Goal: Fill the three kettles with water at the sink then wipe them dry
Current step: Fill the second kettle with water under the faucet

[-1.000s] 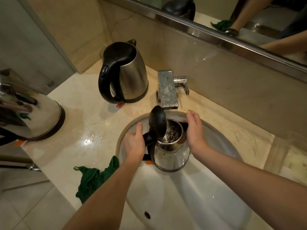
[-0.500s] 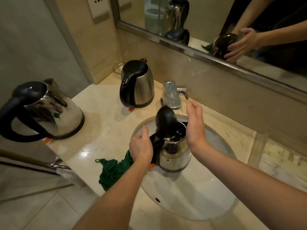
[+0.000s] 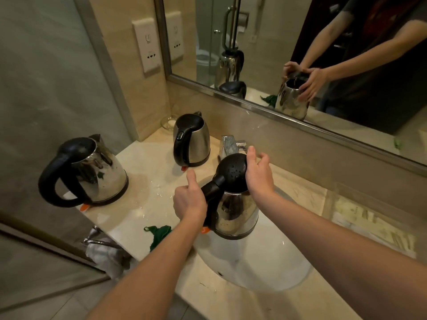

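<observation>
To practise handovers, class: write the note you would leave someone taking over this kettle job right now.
Left hand grips the handle of the held kettle above the sink.
Right hand rests on its wet lid.
Left kettle and back kettle stand on the counter, lids shut.
Green cloth lies at the counter edge, untouched.
Fill levels cannot be seen.
Left: fill any empty one, then wipe all three dry.

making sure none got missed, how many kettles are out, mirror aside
3: left kettle at the counter's end, back kettle beside the faucet, third kettle over the sink, left hand gripping its handle, right hand on its lid. The mirror adds only reflections.
</observation>
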The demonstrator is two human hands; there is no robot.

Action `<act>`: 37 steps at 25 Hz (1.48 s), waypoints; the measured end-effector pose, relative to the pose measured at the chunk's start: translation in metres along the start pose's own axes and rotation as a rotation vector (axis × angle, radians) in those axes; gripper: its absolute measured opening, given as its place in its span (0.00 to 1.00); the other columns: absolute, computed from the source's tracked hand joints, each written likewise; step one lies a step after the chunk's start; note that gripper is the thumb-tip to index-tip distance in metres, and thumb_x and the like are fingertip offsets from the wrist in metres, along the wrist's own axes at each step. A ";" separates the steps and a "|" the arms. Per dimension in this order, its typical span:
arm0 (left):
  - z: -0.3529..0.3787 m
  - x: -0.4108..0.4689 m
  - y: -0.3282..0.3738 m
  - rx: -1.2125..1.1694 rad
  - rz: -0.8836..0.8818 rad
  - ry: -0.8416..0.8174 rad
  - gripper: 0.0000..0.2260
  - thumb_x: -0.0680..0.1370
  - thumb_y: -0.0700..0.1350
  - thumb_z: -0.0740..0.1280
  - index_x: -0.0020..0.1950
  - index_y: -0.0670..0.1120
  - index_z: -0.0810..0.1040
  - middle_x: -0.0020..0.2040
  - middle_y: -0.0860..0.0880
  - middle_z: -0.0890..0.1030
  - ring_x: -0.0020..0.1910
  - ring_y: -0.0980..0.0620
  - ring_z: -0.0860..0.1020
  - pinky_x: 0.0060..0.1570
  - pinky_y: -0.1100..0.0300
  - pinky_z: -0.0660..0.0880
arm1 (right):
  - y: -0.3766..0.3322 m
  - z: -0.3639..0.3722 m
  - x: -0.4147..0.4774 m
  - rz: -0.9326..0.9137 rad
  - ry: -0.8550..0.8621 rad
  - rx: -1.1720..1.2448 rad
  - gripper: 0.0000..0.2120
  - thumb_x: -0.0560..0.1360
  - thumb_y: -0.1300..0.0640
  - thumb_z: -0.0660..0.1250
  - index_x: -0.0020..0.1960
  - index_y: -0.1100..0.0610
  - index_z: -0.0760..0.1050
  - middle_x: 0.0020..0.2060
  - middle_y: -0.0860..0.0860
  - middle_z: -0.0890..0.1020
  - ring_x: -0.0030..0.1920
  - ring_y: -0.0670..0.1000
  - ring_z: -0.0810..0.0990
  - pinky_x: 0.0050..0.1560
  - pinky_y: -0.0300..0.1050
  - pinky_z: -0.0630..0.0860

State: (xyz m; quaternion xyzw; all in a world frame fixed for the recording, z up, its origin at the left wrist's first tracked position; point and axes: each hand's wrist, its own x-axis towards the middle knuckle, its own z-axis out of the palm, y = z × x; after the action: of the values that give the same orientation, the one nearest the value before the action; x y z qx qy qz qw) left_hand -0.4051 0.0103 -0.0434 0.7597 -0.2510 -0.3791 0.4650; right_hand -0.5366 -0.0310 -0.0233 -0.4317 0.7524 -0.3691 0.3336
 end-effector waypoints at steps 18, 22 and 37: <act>-0.109 0.092 0.011 -0.228 -0.116 0.386 0.29 0.75 0.70 0.51 0.46 0.46 0.75 0.45 0.44 0.80 0.48 0.42 0.79 0.57 0.43 0.76 | -0.086 0.157 -0.004 -0.141 -0.363 0.074 0.17 0.82 0.39 0.49 0.60 0.49 0.66 0.52 0.52 0.77 0.55 0.55 0.76 0.58 0.56 0.73; -0.111 0.120 0.009 -0.323 -0.202 0.418 0.27 0.77 0.69 0.52 0.41 0.47 0.74 0.42 0.46 0.79 0.44 0.45 0.79 0.57 0.43 0.76 | -0.110 0.194 0.011 -0.101 -0.475 0.096 0.15 0.81 0.38 0.49 0.59 0.47 0.64 0.56 0.52 0.76 0.58 0.55 0.74 0.64 0.59 0.71; -0.085 0.182 0.007 -0.392 -0.301 0.513 0.22 0.78 0.65 0.55 0.41 0.49 0.74 0.42 0.46 0.80 0.44 0.46 0.80 0.53 0.45 0.79 | -0.117 0.259 0.064 -0.158 -0.605 0.095 0.16 0.81 0.37 0.50 0.56 0.48 0.64 0.51 0.49 0.74 0.56 0.53 0.73 0.61 0.53 0.70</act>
State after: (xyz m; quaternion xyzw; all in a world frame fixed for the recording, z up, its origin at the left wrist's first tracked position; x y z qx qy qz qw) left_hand -0.2296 -0.0823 -0.0753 0.7548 0.0660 -0.2811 0.5889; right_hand -0.3025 -0.1988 -0.0671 -0.5631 0.5651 -0.2833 0.5322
